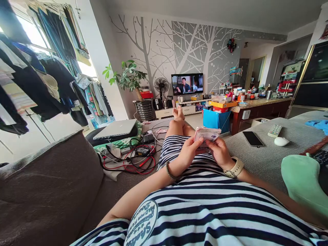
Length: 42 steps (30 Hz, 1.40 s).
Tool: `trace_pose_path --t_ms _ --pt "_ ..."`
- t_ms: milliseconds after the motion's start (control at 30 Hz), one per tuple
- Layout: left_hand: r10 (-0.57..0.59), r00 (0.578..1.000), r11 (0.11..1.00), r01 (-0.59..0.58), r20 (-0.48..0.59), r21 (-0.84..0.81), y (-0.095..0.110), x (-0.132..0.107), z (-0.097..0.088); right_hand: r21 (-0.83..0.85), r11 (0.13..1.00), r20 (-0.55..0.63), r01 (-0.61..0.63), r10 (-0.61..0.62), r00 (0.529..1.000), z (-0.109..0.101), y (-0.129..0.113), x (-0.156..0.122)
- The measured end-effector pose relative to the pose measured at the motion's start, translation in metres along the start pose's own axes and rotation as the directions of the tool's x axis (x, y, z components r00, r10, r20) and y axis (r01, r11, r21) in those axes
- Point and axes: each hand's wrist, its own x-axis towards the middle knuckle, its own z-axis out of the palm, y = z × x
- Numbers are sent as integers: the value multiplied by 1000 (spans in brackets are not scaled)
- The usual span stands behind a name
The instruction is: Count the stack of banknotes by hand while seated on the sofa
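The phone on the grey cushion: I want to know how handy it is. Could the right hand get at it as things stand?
Probably yes. The phone lies face up on the bare grey cushion beside the right hand, with nothing between them. But that hand and the left hand hold a stack of banknotes.

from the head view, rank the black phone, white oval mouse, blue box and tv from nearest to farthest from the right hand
1. Black phone, flat on the grey sofa just right of the right hand.
2. White oval mouse, further right on the same cushion.
3. Blue box, on the floor beyond the sofa.
4. TV, against the far wall.
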Motion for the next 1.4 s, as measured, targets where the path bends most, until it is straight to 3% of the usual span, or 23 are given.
trace_pose_path --t_ms 200,300,467,667,1067,1267,1400 --pt "41 999 991 -44 24 125 -15 5 -13 -45 997 -99 -67 62 993 -1 10 -1" --pt "84 996 979 -89 38 186 -21 5 -17 -30 997 -81 -76 74 994 2 5 1" --pt "-77 996 994 74 35 79 -14 -1 -10 124 983 -82 -139 150 985 8 -8 3" --pt "-47 998 998 49 -34 42 -3 -3 2 110 990 -134 -84 98 986 11 -13 0" --pt "-19 999 995 16 39 97 -6 -4 -6 226 974 -127 -28 58 990 13 -12 0" --pt "75 997 968 -76 12 238 -18 -1 -14 -87 993 -121 -82 71 990 6 -2 2" --pt "88 996 973 -81 -20 214 -22 1 -15 -258 964 -115 -59 30 993 5 0 1"
